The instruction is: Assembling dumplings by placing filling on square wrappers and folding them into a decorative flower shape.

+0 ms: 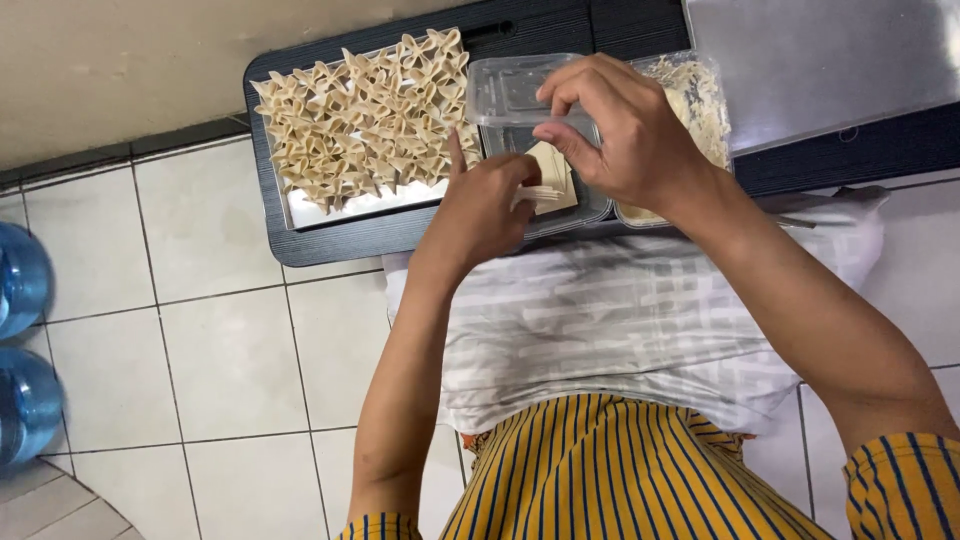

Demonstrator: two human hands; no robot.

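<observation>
Dark table point(330, 245), folded dumplings point(365, 115), filling tub point(700, 100)

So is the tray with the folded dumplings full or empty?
Nearly full. Folded dumplings cover almost all of the tray; only a bare strip shows along its near edge, close to the left hand.

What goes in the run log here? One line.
left hand: on wrapper stack | right hand: over clear container | tray: folded dumplings

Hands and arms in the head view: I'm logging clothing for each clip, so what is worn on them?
Both hands, left and right, are bare: no gloves, rings or watch visible. The forearms are uncovered; short sleeves are yellow with thin dark-blue stripes.
</observation>
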